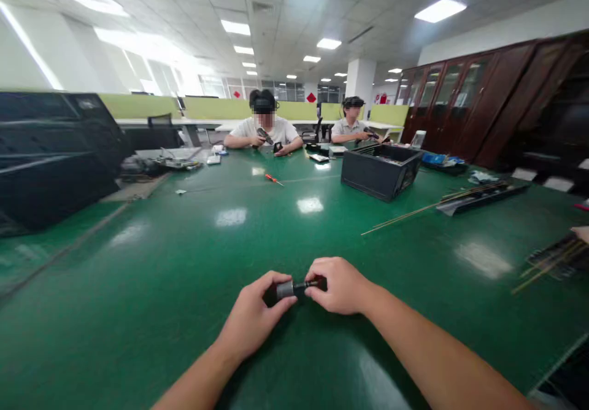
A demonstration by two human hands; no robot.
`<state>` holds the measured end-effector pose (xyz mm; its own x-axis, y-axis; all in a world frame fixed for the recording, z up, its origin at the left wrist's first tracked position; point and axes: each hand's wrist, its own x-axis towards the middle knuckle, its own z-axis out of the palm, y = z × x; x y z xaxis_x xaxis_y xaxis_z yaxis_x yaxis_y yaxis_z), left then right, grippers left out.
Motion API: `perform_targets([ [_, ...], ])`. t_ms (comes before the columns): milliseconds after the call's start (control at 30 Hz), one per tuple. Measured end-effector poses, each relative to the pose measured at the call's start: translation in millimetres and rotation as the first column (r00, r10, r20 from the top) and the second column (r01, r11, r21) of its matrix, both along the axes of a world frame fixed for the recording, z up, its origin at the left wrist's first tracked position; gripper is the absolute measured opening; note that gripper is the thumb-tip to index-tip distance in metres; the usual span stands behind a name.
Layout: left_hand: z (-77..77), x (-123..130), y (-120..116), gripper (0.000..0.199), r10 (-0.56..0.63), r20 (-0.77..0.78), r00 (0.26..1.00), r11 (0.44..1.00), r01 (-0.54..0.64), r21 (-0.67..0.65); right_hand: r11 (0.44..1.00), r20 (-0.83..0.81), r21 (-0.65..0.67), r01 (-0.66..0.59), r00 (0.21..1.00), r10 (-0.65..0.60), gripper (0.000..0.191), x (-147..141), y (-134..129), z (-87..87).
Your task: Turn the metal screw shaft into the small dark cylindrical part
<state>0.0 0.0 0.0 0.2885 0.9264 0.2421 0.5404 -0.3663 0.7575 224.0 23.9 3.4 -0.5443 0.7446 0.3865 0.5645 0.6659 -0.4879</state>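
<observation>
Grey-and-black cylinder [286, 290], lying sideways between the two hands, low at the near middle of the green table [184, 244]; taken here as the clock's centre. Grasped from about eight o'clock by the left hand [257, 312], thumb and fingers around the grey barrel. At three o'clock, slim dark shaft [301, 288], pinched between thumb and fingertips of the right hand [340, 284]; far end partly hidden. Contact with the table: cannot tell. Well apart at twelve, red-handled screwdriver [271, 178], blade aimed roughly at four. Beyond, also at twelve, seated person in white [283, 129], handling a dark tool and a small black part. Toward one, black open-topped box [377, 174], second seated person [343, 129] behind. At two, thin brass-coloured rods [400, 220], partly in a dark trough [478, 200]; farther out, brown cabinets [488, 103]. At ten, bulky black casing [50, 158].
</observation>
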Motion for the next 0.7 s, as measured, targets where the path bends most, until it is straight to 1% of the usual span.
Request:
perform_targets([
  [367, 3.0, 1.3, -1.0, 0.023, 0.009, 0.0, 1.0, 1.0, -0.009, 0.017, 1.0, 0.009, -0.005, 0.003, 1.0, -0.003, 0.008, 0.8, -1.2, 2.6],
  [700, -0.9, -2.3, 1.1, 0.024, 0.0, -0.009, 1.0, 0.999, 0.0, 0.043, 1.0, 0.009, -0.005, 0.011, 1.0, -0.011, 0.008, 0.7, -2.0, 4.3],
])
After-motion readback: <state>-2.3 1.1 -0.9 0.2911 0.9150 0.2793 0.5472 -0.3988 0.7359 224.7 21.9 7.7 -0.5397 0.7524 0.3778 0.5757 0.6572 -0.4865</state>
